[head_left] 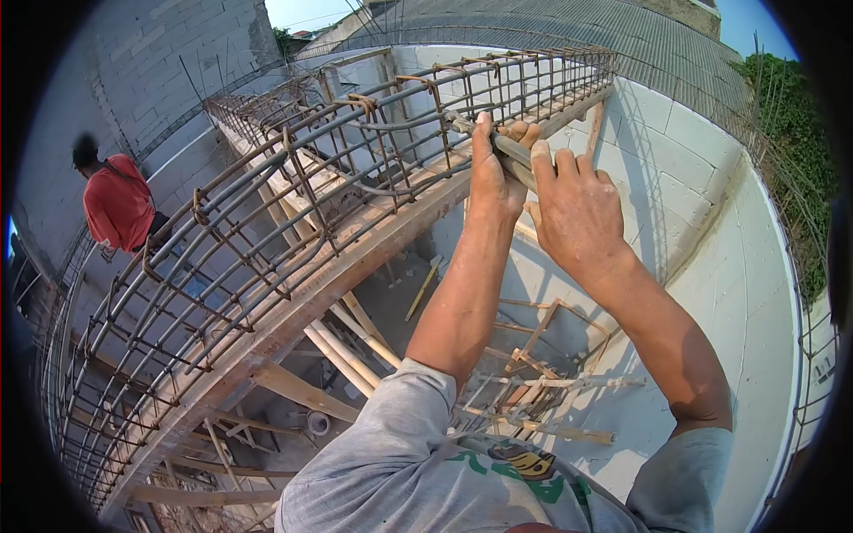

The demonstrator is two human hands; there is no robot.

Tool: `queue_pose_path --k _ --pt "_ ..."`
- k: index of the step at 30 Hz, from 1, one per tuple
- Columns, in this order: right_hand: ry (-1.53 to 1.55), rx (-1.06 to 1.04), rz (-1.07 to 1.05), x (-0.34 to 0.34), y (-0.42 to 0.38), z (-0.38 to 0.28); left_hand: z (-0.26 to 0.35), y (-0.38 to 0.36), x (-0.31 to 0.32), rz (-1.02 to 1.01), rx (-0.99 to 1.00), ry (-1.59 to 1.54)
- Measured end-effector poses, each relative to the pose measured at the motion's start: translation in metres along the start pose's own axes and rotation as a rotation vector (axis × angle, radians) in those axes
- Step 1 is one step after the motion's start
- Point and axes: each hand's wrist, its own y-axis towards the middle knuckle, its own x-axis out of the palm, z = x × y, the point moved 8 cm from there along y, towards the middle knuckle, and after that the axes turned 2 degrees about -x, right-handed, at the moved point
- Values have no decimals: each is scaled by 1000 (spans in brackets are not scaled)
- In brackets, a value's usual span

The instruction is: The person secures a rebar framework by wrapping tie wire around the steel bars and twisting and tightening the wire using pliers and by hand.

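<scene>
My left hand (496, 173) is closed around the upper part of a grey metal hand tool (515, 166), thumb pointing up. The fingers of my right hand (579, 213) wrap the lower part of the same tool, just to the right. Its narrow head reaches left to the steel bars of the rebar cage (404, 133); whether it grips a bar I cannot make out. The tool's exact kind is partly hidden by my fingers. The cage, made of long bars and square stirrups, lies along a wooden formwork board (355, 266).
A person in a red shirt (123, 204) is beyond the cage at left. Below are timber props (342, 355), a wooden frame (542, 338) and a round bucket-like object (317, 423). A white block wall (680, 178) curves along the right. Corrugated roofing (533, 40) lies behind.
</scene>
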Motion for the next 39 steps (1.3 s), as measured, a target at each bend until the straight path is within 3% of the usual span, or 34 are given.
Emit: queue_pose_path --k 1,2,5,9,13,17,19,25,27,28,31,39 --pt "-235 -90 177 -4 -6 -13 0 -4 8 -9 -19 -13" --pt "-386 -92 225 -2 -8 -16 2 -8 12 57 6 -19" --pt "-614 -203 240 8 0 -11 1 -2 9 19 1 54" --pt "-367 -171 75 11 22 9 7 -6 16 25 48 160" --pt "-63 -90 -58 -5 33 27 51 -25 -15 233 120 543" --pt "-52 -53 -138 -7 34 27 150 -82 -6 457 763 932" --pt "-30 -41 -170 -9 35 23 173 -89 -1 476 837 872" --pt "-28 -22 -226 -21 37 7 185 -63 -2 511 752 948" --pt "-30 -39 -226 -30 38 -3 185 -61 -1 493 762 984" --pt "-42 -55 -212 -34 37 -8 188 -65 1 545 926 1011" --pt "-73 -35 -221 -32 33 -13 191 -66 3 605 829 1148" --pt "-52 -62 -249 -37 38 -20 197 -61 -2 610 881 1221"
